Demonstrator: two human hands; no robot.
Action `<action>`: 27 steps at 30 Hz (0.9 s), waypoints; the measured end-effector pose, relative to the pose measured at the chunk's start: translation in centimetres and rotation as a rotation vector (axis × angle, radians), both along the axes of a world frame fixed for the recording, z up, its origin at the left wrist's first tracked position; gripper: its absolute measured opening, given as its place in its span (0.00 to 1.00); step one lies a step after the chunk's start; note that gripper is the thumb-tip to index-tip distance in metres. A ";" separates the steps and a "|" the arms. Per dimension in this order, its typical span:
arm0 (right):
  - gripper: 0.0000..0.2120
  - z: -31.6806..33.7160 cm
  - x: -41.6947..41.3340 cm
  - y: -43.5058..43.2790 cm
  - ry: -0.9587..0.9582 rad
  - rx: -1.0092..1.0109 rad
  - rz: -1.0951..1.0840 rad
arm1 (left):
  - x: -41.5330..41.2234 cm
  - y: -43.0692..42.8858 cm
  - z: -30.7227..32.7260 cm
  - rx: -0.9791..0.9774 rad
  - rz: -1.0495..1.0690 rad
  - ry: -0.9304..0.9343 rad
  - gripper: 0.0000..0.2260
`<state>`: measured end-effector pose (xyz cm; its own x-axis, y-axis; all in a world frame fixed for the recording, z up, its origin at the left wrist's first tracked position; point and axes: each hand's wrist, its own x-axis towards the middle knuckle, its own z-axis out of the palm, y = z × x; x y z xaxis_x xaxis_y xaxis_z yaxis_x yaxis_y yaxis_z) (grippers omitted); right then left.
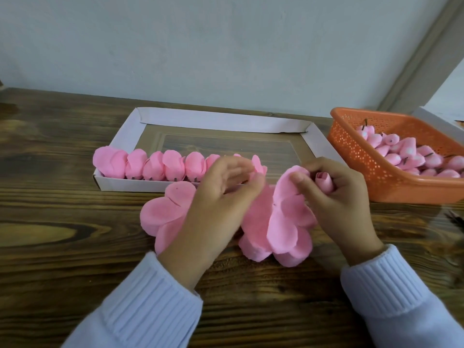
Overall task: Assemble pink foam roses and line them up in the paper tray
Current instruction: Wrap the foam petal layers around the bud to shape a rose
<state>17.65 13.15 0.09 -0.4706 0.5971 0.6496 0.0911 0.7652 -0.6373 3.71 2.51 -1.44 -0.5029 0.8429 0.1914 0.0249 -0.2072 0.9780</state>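
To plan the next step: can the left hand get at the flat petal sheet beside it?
Probably yes: the left hand looks open, and the petal sheet lies mostly uncovered beside its wrist.

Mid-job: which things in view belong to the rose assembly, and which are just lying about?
Job: paper tray, row of roses, loose petal stacks, bud in right hand, orange basket of buds.
Lying about: white box behind basket, dark blurred object at right edge.
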 end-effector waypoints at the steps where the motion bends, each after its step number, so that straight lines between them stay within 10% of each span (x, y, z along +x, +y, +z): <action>1: 0.06 0.1 -0.1 -0.2 0.016 -0.009 0.028 | 0.1 0.0 -0.2 -0.020 -0.046 0.064 0.16; 6: 0.07 0.2 -0.1 -0.5 0.096 -0.066 0.068 | 0.3 -0.2 -0.5 -0.045 -0.181 0.064 0.25; 16: 0.07 0.3 -0.6 -1.6 0.145 -0.048 -0.087 | 0.8 -0.2 0.6 0.020 -0.221 -0.350 0.09; 27: 0.11 0.7 -0.6 0.4 0.463 -1.079 0.020 | 0.5 0.2 0.4 -0.024 -0.085 -0.666 0.08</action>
